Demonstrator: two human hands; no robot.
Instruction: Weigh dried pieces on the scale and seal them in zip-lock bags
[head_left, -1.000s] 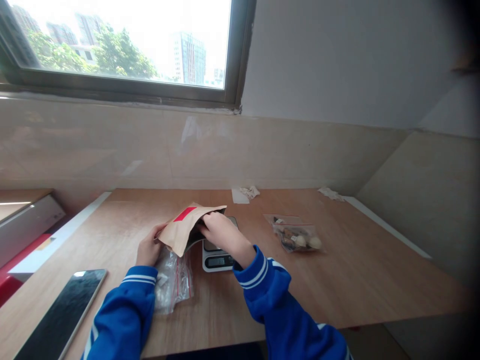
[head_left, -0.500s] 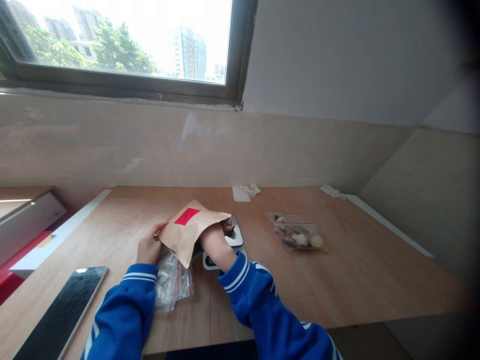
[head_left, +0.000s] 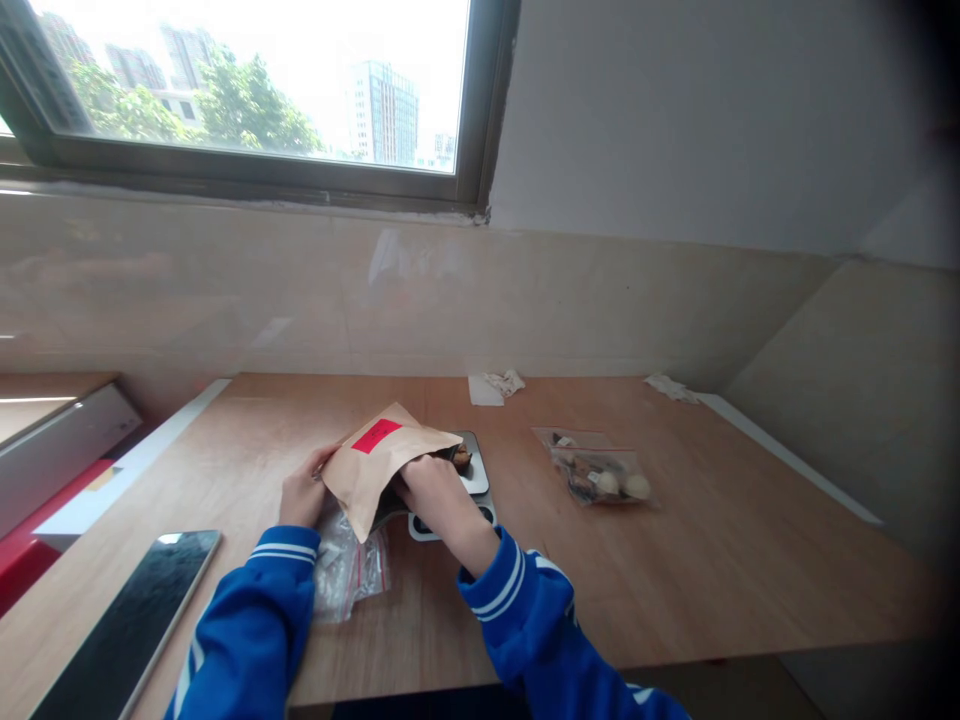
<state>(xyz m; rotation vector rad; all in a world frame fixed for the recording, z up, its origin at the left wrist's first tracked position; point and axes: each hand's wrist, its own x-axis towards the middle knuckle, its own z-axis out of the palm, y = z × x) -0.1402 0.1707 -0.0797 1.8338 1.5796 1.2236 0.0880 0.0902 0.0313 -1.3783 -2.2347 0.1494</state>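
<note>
while the left hand is grasping the paper bag by its 9 o'clock edge, the right hand is reaching its fingers into the mouth; whether they are gripping anything inside, i cannot tell. taking the bag as the clock's centre, with 12 pointing away from the person, a white scale is sitting at 4 o'clock, carrying a brown piece. the bag's mouth and the right hand are blocking much of the scale. clear zip bags are lying at 7, a phone at 8, a filled zip bag at 3 and a crumpled tissue at 1, all resting on the tabletop. the paper bag is leaning over the scale's near-left side, its mouth facing roughly 4 o'clock, its long axis running from 10 to 4, its red label facing up.
</note>
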